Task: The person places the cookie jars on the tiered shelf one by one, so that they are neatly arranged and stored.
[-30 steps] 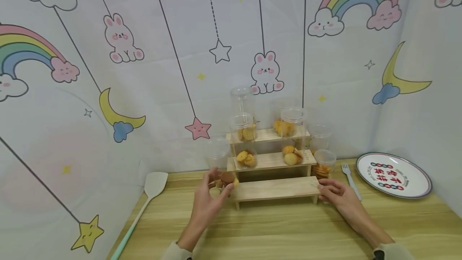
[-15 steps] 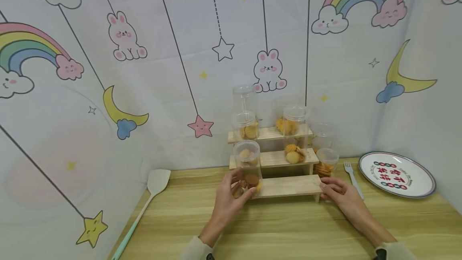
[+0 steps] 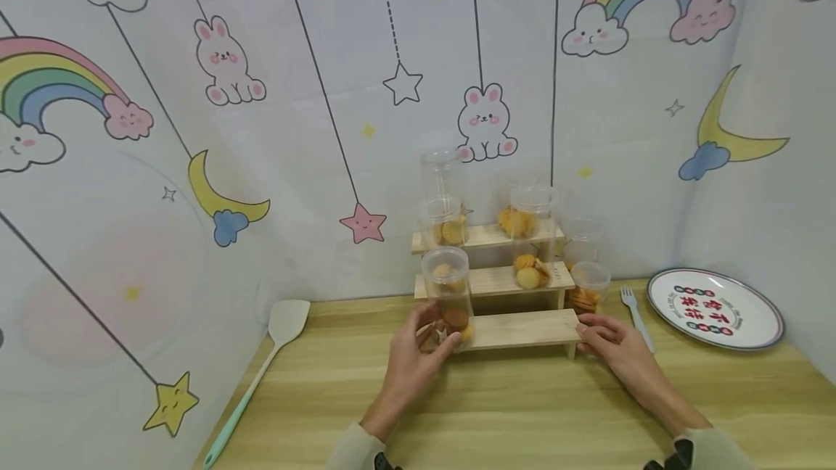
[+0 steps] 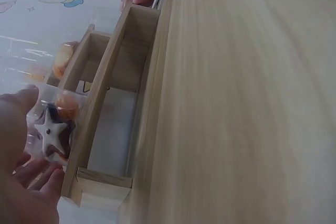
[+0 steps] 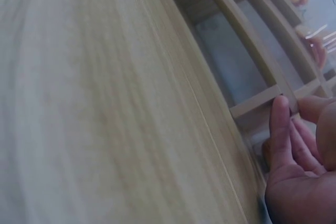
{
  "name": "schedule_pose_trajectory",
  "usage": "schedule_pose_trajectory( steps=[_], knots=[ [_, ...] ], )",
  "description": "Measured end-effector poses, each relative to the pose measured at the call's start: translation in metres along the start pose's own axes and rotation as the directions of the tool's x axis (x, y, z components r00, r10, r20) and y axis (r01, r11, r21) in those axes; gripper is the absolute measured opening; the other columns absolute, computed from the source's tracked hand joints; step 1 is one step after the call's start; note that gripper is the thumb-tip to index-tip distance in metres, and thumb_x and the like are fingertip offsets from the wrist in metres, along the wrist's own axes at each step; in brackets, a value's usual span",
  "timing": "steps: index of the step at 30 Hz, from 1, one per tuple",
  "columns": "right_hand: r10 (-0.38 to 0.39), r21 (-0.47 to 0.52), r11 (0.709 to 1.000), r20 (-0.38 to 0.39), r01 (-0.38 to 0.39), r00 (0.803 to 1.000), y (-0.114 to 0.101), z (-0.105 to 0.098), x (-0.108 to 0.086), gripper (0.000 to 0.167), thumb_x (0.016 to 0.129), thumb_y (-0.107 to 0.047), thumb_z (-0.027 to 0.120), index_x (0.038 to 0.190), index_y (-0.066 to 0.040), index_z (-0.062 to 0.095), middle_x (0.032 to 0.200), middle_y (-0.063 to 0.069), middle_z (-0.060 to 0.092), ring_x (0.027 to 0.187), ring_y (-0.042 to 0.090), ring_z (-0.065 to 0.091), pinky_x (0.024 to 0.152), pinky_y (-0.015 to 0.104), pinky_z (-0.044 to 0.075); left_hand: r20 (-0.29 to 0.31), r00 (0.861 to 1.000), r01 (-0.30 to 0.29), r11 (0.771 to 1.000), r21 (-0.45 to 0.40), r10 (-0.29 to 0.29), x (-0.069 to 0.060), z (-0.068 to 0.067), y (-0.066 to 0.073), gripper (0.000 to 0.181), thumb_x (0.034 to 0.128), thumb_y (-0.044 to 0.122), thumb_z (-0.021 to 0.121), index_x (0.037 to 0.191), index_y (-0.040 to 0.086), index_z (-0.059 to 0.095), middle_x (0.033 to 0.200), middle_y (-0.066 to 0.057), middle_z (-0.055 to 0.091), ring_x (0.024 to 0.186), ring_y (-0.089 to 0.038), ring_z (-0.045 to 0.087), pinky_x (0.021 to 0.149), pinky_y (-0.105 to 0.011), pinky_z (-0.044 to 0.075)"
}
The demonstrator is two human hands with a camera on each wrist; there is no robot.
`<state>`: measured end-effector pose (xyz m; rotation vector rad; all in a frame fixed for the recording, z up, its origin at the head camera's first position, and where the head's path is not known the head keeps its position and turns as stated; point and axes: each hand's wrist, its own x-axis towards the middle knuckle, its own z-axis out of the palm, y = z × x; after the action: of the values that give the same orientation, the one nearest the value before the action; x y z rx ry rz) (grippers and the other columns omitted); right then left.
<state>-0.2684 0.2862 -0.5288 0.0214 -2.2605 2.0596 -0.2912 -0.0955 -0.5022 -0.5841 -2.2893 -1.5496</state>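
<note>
My left hand (image 3: 413, 352) holds a clear lidded jar (image 3: 448, 289) of cookies at the left end of the bottom step of a wooden tiered stand (image 3: 522, 330). Thumb and fingers lie around the jar's lower part. In the left wrist view a star-shaped cookie (image 4: 52, 132) shows through the jar wall, and the jar's base is at the step's surface. At the other end of that step, my right hand (image 3: 614, 350) pinches the corner of the board. The right wrist view shows its fingers (image 5: 282, 129) against the board end.
More cookie jars stand on the middle and top steps, including one jar (image 3: 532, 238) at right. Another jar (image 3: 590, 287) is beside the stand. A fork (image 3: 636, 318) and a plate (image 3: 751, 310) lie right; a spatula (image 3: 287, 321) lies left, by the patterned backdrop.
My left hand has carried the jar from left of the stand rightward onto the bottom step's left end. Over the last half second both hands have hardly moved; the right keeps its grip.
</note>
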Motion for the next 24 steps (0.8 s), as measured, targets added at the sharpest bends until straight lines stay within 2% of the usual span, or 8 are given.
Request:
schedule_pose_trajectory(
  steps=[3, 6, 9, 13, 16, 19, 22, 24],
  knots=[
    [0.0, 0.001, 1.0, -0.011, 0.0, 1.0, 0.0, -0.001, 0.0, 0.061, 0.109, -0.029, 0.069, 0.151, 0.011, 0.049, 0.101, -0.011, 0.079, 0.094, 0.005, 0.077, 0.088, 0.023, 0.065, -0.021, 1.0, 0.022, 1.0, -0.01, -0.023, 0.0, -0.001, -0.002, 0.063, 0.0958, 0.038, 0.085, 0.149, 0.014, 0.06, 0.144, -0.006, 0.068, 0.135, -0.026, 0.066, 0.113, -0.038, 0.058],
    [-0.004, -0.006, 1.0, -0.007, 0.004, 1.0, 0.0, -0.001, 0.001, 0.061, 0.109, -0.029, 0.069, 0.151, 0.011, 0.049, 0.101, -0.011, 0.08, 0.094, 0.004, 0.078, 0.089, 0.023, 0.065, -0.078, 0.995, 0.057, 0.998, -0.036, -0.06, 0.001, -0.004, -0.007, 0.048, 0.1001, 0.04, 0.08, 0.14, 0.017, 0.066, 0.138, -0.003, 0.07, 0.13, -0.023, 0.068, 0.11, -0.033, 0.059],
    [-0.013, -0.01, 1.0, 0.001, 0.013, 1.0, 0.001, -0.002, 0.002, 0.061, 0.108, -0.028, 0.07, 0.15, 0.012, 0.05, 0.102, -0.011, 0.08, 0.094, 0.006, 0.078, 0.089, 0.023, 0.065, -0.167, 0.982, 0.087, 0.995, -0.039, -0.092, 0.001, -0.008, -0.013, 0.035, 0.1064, 0.042, 0.071, 0.13, 0.016, 0.072, 0.131, -0.003, 0.074, 0.125, -0.021, 0.07, 0.104, -0.032, 0.062],
    [-0.023, -0.058, 0.998, 0.0, 0.023, 1.0, 0.002, -0.003, 0.0, 0.061, 0.107, -0.031, 0.071, 0.149, 0.011, 0.054, 0.104, -0.009, 0.082, 0.093, 0.008, 0.08, 0.087, 0.023, 0.065, -0.237, 0.96, 0.143, 0.989, -0.035, -0.147, -0.001, -0.013, -0.023, 0.043, 0.1122, 0.046, 0.059, 0.126, 0.009, 0.075, 0.126, -0.009, 0.077, 0.122, -0.024, 0.072, 0.1, -0.037, 0.063],
    [-0.022, -0.135, 0.991, -0.016, 0.02, 1.0, -0.002, -0.006, -0.001, 0.062, 0.106, -0.038, 0.073, 0.146, 0.007, 0.06, 0.11, -0.003, 0.083, 0.093, 0.011, 0.081, 0.085, 0.022, 0.065, -0.223, 0.949, 0.208, 0.974, -0.087, -0.222, -0.003, -0.014, -0.029, 0.051, 0.1134, 0.051, 0.053, 0.13, 0.007, 0.074, 0.128, -0.012, 0.077, 0.12, -0.027, 0.074, 0.097, -0.039, 0.064],
    [-0.025, -0.222, 0.975, -0.052, 0.012, 0.998, -0.006, -0.01, -0.001, 0.064, 0.104, -0.048, 0.073, 0.143, 0.002, 0.066, 0.113, 0.001, 0.083, 0.092, 0.011, 0.081, 0.083, 0.02, 0.063, -0.186, 0.934, 0.279, 0.948, -0.156, -0.306, -0.004, -0.013, -0.033, 0.055, 0.1123, 0.054, 0.054, 0.134, 0.006, 0.071, 0.13, -0.015, 0.075, 0.116, -0.028, 0.074, 0.092, -0.036, 0.064],
    [-0.052, -0.272, 0.962, -0.13, 0.015, 0.99, -0.009, -0.014, -0.001, 0.063, 0.102, -0.055, 0.072, 0.134, -0.001, 0.071, 0.105, -0.002, 0.084, 0.085, 0.009, 0.079, 0.078, 0.02, 0.063, -0.145, 0.924, 0.319, 0.921, -0.222, -0.355, -0.006, -0.013, -0.035, 0.051, 0.111, 0.046, 0.061, 0.135, 0.002, 0.069, 0.13, -0.018, 0.072, 0.11, -0.024, 0.073, 0.088, -0.032, 0.064],
    [-0.082, -0.273, 0.962, -0.204, 0.024, 0.976, -0.01, -0.017, -0.001, 0.059, 0.101, -0.056, 0.072, 0.126, -0.003, 0.073, 0.096, -0.005, 0.083, 0.079, 0.009, 0.077, 0.073, 0.022, 0.063, -0.116, 0.92, 0.333, 0.903, -0.27, -0.374, -0.006, -0.013, -0.038, 0.044, 0.1094, 0.035, 0.067, 0.136, -0.001, 0.068, 0.129, -0.019, 0.071, 0.107, -0.019, 0.073, 0.086, -0.028, 0.064]
  ],
)
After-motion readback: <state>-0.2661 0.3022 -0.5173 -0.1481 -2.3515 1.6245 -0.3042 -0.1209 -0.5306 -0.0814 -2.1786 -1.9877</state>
